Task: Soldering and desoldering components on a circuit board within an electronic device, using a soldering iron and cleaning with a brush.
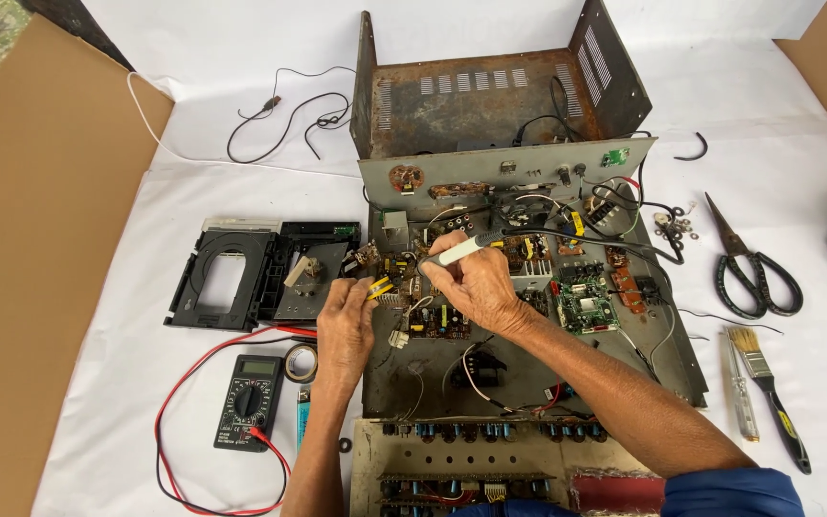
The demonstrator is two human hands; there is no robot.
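Right hand (479, 285) gripping soldering iron (471, 246), tip down on circuit board (437, 321) inside open chassis (528, 369). Left hand (346, 330) pinching yellow component (380, 286) just beside. Multimeter (248, 400) near surface's front-left edge.

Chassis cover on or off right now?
Off. The rusty metal cover sits upturned behind the chassis, whose circuit boards lie exposed. The right hand holds a soldering iron over them.

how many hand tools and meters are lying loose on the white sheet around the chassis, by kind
multimeter: 1
scissors: 1
paintbrush: 1
screwdriver: 1
tape roll: 1
lighter: 1
Total: 6

Not counted: the soldering iron in the right hand, and the yellow part in the left hand.
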